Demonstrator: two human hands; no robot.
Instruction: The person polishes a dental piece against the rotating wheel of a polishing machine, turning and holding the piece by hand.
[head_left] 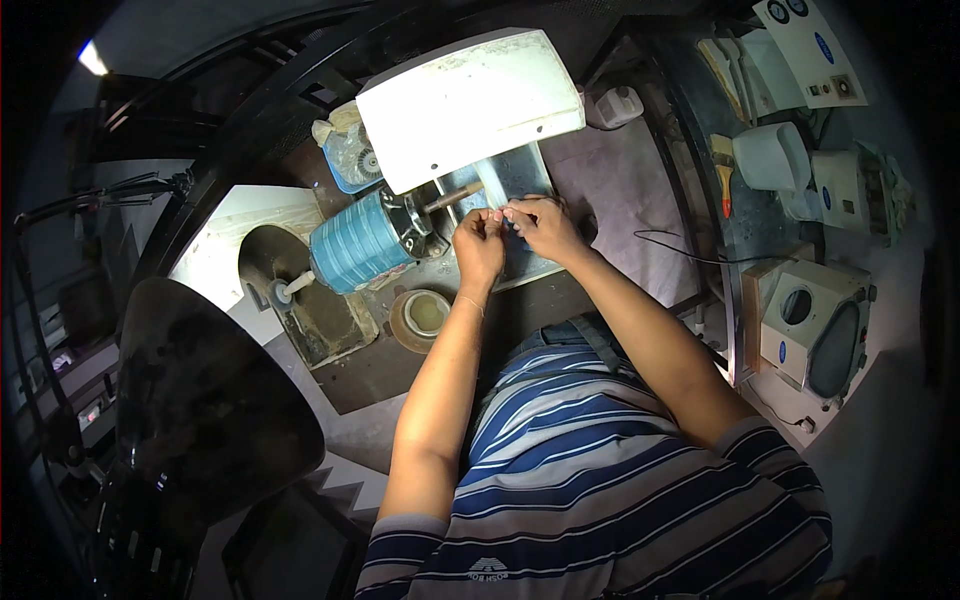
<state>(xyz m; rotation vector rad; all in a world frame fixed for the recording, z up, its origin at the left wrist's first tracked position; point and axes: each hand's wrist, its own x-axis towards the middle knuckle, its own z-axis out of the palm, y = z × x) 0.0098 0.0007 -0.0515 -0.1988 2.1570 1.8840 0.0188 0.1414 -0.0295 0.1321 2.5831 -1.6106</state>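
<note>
My left hand (479, 246) and my right hand (545, 228) meet at the fingertips in front of a white buffing wheel (493, 182). Both are pinched closed around something too small to make out. The wheel sits on the shaft (452, 197) of a blue motor (360, 240), just left of my hands. Over the wheel hangs a large white hood (470, 105) that hides its upper part. A metal tray (525, 170) lies beneath the wheel. Whether the thing in my fingers touches the wheel I cannot tell.
A round bowl (425, 314) stands near my left forearm. Beyond it is a stained basin (335, 325) by the motor's other end. A dark lamp shade (205, 400) fills the lower left. On the right-hand bench are a brush (723, 175), a white container (770, 158) and a boxy machine (815, 320).
</note>
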